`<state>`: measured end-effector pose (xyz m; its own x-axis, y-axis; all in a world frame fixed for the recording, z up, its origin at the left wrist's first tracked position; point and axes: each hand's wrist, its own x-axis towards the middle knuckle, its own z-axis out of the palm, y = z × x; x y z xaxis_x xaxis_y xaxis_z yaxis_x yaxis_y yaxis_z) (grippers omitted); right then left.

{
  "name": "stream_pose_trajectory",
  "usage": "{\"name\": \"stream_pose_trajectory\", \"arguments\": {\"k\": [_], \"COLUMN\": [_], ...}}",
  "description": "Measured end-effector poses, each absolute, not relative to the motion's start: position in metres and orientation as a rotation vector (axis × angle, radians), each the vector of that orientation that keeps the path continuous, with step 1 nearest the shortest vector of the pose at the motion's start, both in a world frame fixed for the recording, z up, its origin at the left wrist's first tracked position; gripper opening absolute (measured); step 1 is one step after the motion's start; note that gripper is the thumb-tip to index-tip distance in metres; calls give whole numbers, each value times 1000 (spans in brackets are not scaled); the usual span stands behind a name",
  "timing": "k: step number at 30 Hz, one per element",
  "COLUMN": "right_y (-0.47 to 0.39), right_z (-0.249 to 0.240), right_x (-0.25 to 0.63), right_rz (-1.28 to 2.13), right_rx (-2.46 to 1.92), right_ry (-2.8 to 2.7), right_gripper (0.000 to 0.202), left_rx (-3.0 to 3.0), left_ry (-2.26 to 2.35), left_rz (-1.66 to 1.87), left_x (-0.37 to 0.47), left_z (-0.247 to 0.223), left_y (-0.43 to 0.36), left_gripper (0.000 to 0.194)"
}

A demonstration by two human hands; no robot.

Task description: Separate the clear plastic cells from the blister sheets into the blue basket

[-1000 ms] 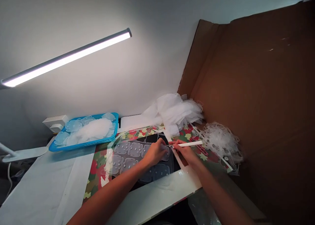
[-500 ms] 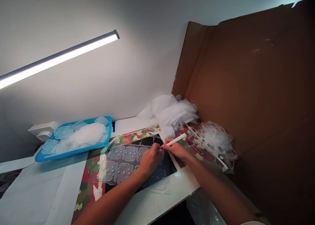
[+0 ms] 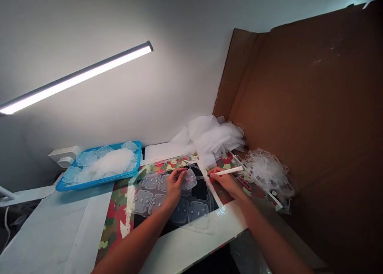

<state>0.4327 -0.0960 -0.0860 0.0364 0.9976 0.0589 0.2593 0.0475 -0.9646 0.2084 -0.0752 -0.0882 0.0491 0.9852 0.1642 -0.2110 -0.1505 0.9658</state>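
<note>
Holding a clear piece (image 3: pixel 189 179): left hand (image 3: pixel 174 186), grip clamped on it, thumb against fingers, at 1 o'clock over the clear sheet (image 3: pixel 181 212). Clock centred on that sheet. Right hand (image 3: pixel 224 181) at 2 o'clock, grip clamped round a white stick (image 3: pixel 231 171), thin end towards 9, near the piece. Sheet lies on a black mat (image 3: pixel 171 231); dark piece-shaped gap at 2. On the tabletop (image 3: pixel 80 226): blue tray (image 3: pixel 98 182) of clear pieces towards 10; heap of white film (image 3: pixel 206 134) at 1; tangle of clear scraps (image 3: pixel 266 170) between 2 and 3, beside brown cardboard (image 3: pixel 314 102).
</note>
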Motion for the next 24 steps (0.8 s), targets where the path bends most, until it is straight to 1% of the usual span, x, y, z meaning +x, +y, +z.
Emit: {"name": "stream_pose_trajectory", "arguments": {"k": [3,7,12,17,24], "right_y": [-110,-136,-153,-149,-148], "right_z": [-86,-92,-107,-112,-113], "right_x": [439,424,399,401,404], "right_rz": [945,989,899,841,844], "right_rx": [-1387,-1334,-1342,-1392,-1415], "right_ry": [-1242,-1130,-1202,-1241,-1253], "right_gripper": [35,36,37,35,36], "left_rx": [1087,1046,974,926,1079], "left_ry": [851,814,792,741,791], "left_rz": [1299,1264,1236,1215,1195], "left_x": [210,212,211,210,210], "left_z": [-92,-94,-91,-87,-91], "left_y": [-73,-73,-73,-74,-74], "left_gripper": [35,38,40,40,41]}}
